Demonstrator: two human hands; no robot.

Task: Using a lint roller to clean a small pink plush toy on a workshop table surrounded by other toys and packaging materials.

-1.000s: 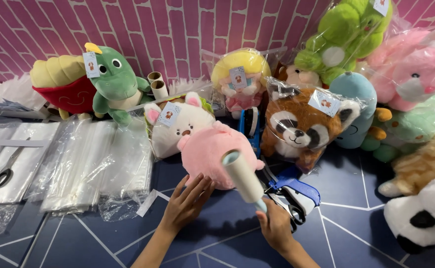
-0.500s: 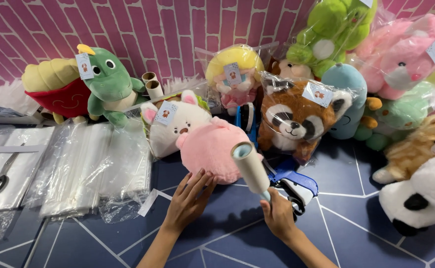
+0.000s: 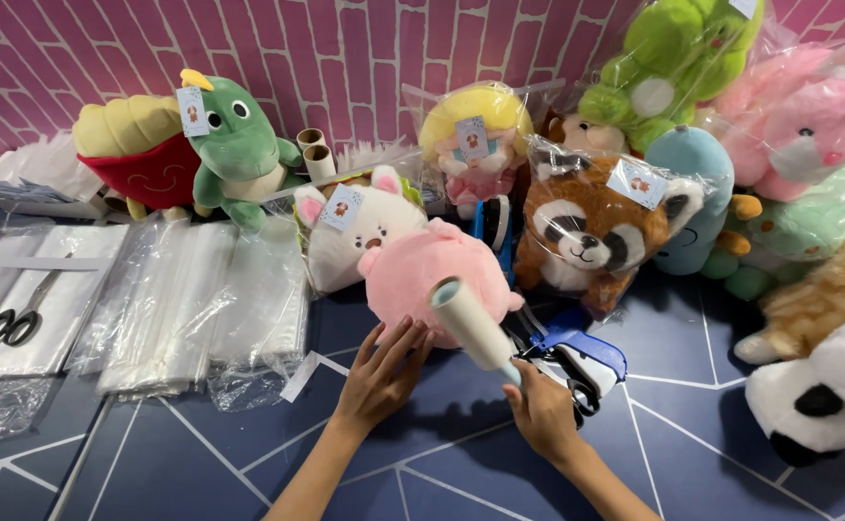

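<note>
The left hand (image 3: 384,371) lies spread, fingertips touching the lower edge of the pink plush toy (image 3: 422,280), which sits just beyond them on the blue floor (image 3: 201,453). The right hand (image 3: 541,415) is closed around the handle of a lint roller (image 3: 473,326), whose roll slants up and away from the fist against the plush's right side.

A pink brick-patterned wall (image 3: 365,68) rises at the back. Below it lies a dark blue floor (image 3: 191,463) crossed by thin white lines forming angular shapes. Even, soft light falls everywhere.
</note>
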